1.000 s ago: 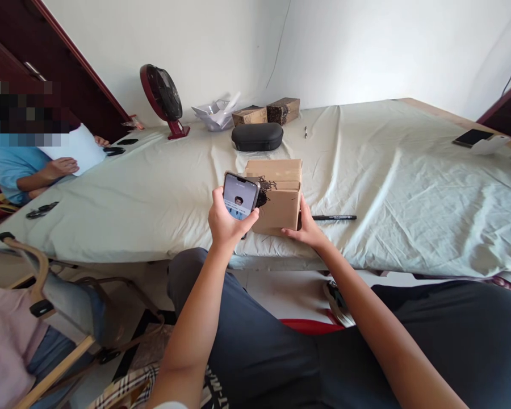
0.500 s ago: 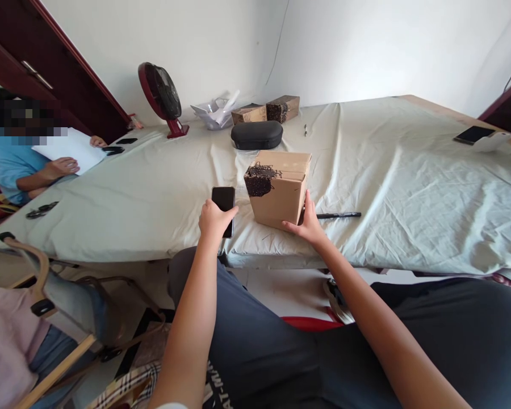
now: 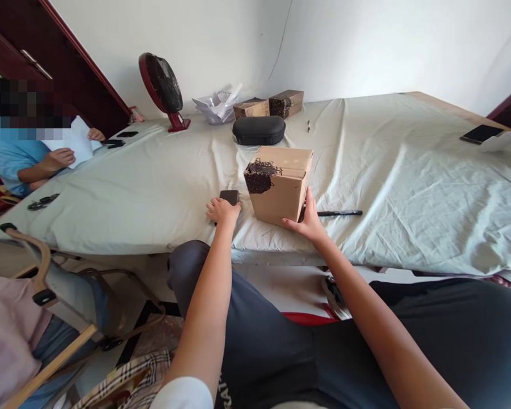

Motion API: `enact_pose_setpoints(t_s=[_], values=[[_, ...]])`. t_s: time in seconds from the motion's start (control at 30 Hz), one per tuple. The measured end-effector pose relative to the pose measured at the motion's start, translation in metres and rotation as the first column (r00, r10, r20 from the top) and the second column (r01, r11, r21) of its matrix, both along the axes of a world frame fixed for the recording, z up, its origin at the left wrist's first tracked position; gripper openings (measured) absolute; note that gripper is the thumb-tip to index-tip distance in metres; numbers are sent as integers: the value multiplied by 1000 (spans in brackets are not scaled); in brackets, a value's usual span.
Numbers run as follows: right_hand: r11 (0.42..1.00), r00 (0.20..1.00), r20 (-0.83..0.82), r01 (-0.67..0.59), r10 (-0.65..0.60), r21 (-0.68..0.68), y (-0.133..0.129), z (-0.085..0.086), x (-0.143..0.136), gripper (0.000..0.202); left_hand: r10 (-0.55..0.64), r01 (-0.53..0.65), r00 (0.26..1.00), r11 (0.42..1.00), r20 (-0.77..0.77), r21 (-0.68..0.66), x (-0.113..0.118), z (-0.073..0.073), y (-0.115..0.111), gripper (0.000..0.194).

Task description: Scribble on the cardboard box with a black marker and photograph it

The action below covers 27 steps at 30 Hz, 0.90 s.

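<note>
Pretty bright shot overall, with soft daylight washing over the wall (image 3: 349,51) and the pale cloth (image 3: 366,153), whose folds throw gentle shadows. It's darker under the table edge. Wide-angle stretch bends stuff near the borders. The person's face at far left is pixelated, and the lower-left corner seems a bit soft, hard to be sure.

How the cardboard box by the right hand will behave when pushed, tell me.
The cardboard box looks fairly stiff, given its flat walls and straight edges. Those flat sides should keep it from rolling. Pushed by the right hand, it may drag the wrinkled cloth.
</note>
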State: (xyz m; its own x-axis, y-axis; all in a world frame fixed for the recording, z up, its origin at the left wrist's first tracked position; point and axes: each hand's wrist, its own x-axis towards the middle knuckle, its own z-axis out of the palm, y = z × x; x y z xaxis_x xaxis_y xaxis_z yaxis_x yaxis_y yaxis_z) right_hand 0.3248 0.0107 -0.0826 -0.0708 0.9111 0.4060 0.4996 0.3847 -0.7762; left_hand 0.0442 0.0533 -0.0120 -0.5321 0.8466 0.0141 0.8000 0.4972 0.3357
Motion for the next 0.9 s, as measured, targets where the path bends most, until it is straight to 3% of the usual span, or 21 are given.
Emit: enact_pose_setpoints(t_s=[0.13,0.43,0.67,0.77,0.9], values=[[1000,1000,-14,-6,6,-4,0,2,0,159,5,-5,1000,1000,-15,7,2,-4,1,82],[1000,1000,-14,-9,9,-10,0,2,0,158,-26,26,1000,998,-15,56,2,-3,0,63],[1000,1000,7,-7,7,-1,0,1,1,158,-16,15,1000,997,9,77,2,-2,-1,62],[1000,1000,-3,-7,7,-5,0,2,1,158,-12,9,1000,994,29,108,4,4,-3,62],[999,1000,-13,-17,16,-33,-1,3,1,159,8,-15,999,976,36,216,-4,24,-6,64]])
